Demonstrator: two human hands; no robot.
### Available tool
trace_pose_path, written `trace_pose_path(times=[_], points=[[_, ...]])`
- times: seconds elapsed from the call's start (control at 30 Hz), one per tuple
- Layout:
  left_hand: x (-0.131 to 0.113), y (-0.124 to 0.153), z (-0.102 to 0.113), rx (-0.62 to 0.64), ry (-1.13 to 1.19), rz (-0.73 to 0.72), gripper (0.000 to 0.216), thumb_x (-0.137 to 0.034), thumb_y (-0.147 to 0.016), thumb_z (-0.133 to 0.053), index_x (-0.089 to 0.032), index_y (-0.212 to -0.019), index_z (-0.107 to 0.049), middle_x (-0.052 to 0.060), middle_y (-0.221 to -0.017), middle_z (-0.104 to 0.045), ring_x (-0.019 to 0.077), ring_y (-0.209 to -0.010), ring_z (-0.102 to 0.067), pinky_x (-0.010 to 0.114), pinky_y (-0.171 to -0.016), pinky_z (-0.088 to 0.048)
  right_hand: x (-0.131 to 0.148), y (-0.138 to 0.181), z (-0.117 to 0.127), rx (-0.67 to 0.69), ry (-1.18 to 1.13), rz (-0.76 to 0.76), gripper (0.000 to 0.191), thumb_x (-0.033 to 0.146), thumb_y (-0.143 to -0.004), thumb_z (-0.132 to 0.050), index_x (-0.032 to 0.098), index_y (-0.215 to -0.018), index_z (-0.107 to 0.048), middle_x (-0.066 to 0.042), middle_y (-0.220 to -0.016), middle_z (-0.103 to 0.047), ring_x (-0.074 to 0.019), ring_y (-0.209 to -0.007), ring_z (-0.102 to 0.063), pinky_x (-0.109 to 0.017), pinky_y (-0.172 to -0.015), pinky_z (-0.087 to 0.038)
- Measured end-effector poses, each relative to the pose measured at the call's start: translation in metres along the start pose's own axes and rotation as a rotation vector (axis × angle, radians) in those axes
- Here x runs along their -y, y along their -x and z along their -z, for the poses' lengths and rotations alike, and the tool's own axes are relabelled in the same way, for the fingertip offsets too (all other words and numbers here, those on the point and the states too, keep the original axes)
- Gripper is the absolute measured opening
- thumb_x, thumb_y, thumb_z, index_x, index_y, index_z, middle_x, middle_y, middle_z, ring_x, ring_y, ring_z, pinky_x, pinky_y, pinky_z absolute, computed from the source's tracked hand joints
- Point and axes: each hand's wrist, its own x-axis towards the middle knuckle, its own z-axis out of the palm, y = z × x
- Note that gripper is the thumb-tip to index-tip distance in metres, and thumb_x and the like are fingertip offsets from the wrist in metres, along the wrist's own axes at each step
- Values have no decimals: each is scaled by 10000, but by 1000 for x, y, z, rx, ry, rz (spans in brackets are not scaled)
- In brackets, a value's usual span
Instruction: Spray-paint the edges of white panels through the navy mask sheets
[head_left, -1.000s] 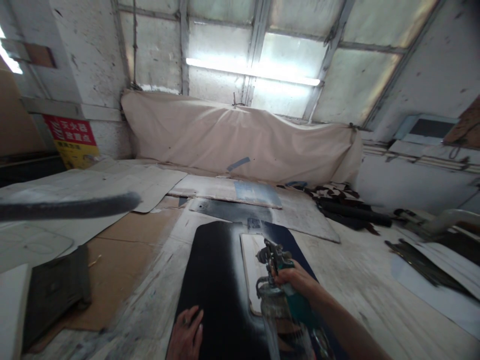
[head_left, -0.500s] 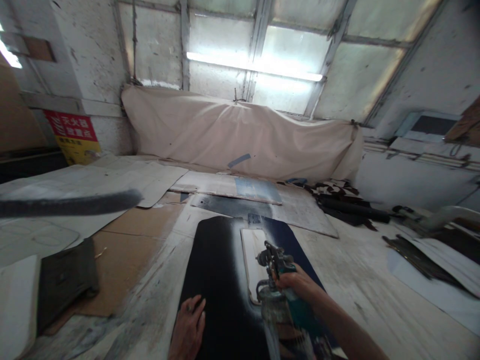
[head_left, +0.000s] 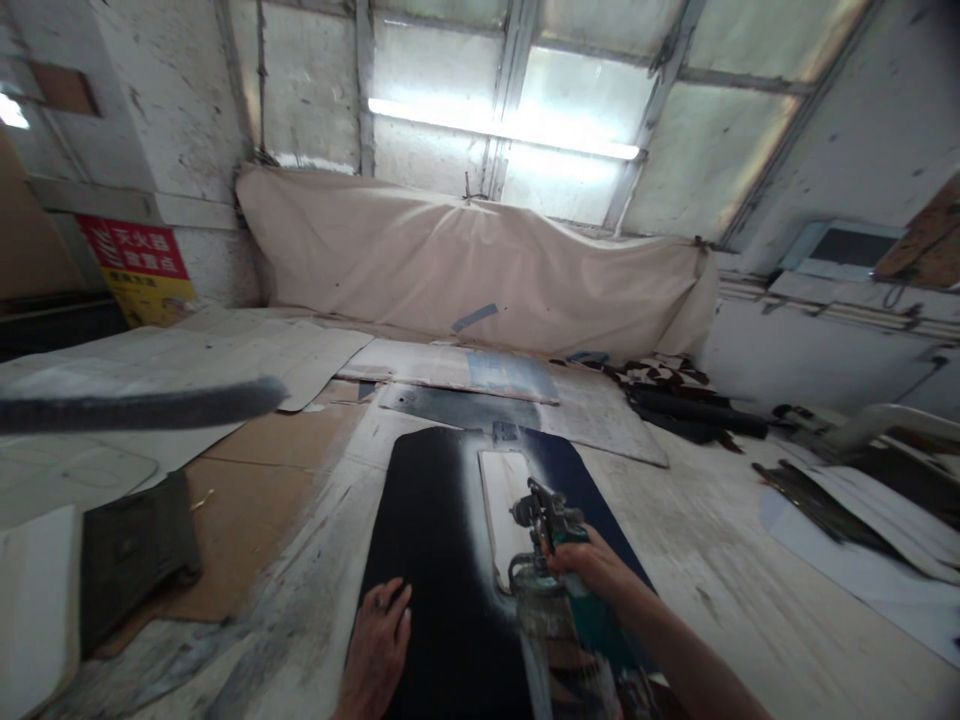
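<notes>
My right hand [head_left: 592, 565] is wrapped round the teal grip of a spray gun [head_left: 551, 545], its nozzle pointing away from me over a pale unpainted panel [head_left: 501, 505]. The gun's cup hangs below my fist. That panel lies on a large black sheet [head_left: 435, 560] spread on the work surface. My left hand [head_left: 375, 645] rests flat on the near left part of the black sheet, fingers stretched out and holding nothing.
Brown cardboard [head_left: 247, 510] and paint-stained boards cover the surface to the left. A dark blurred hose [head_left: 142, 410] crosses the left side. A beige cloth [head_left: 472, 270] drapes the back wall. Dark scraps [head_left: 690, 405] and sheets lie at the right.
The view has drifted slightly; my left hand slid a little forward on the black sheet. The spray gun stays over the pale panel in my right hand.
</notes>
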Motion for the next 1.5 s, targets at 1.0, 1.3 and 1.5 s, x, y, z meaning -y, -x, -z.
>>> trace_pose_path(times=[1.0, 1.3, 1.5], points=[[-4, -1, 9, 30, 38, -13, 299, -240, -829, -422, -199, -1042, -627, 48, -1072, -626, 200, -1012, -535, 355, -858, -506, -11, 48, -14, 37, 99, 46, 103, 252, -539, -484, 158, -573, -511, 6, -557, -439, -128, -545, -370, -285, -533, -300], [-5, -3, 10, 10, 51, -23, 286, -241, -836, -423, -198, -1030, -629, 51, -1058, -619, 198, -999, -532, 350, -854, -501, -9, 67, -16, 54, 96, 44, 69, 199, -564, -464, 158, -606, -498, 14, -584, -426, -124, -566, -360, -278, -541, -294], [-5, -1, 8, 8, 56, -25, 288, -225, -834, -422, -187, -1027, -631, 56, -1057, -621, 201, -1008, -520, 352, -862, -494, -15, 79, -21, 43, 92, -30, 60, 199, -546, -477, 167, -595, -487, 23, -582, -397, -120, -564, -343, -274, -539, -273]])
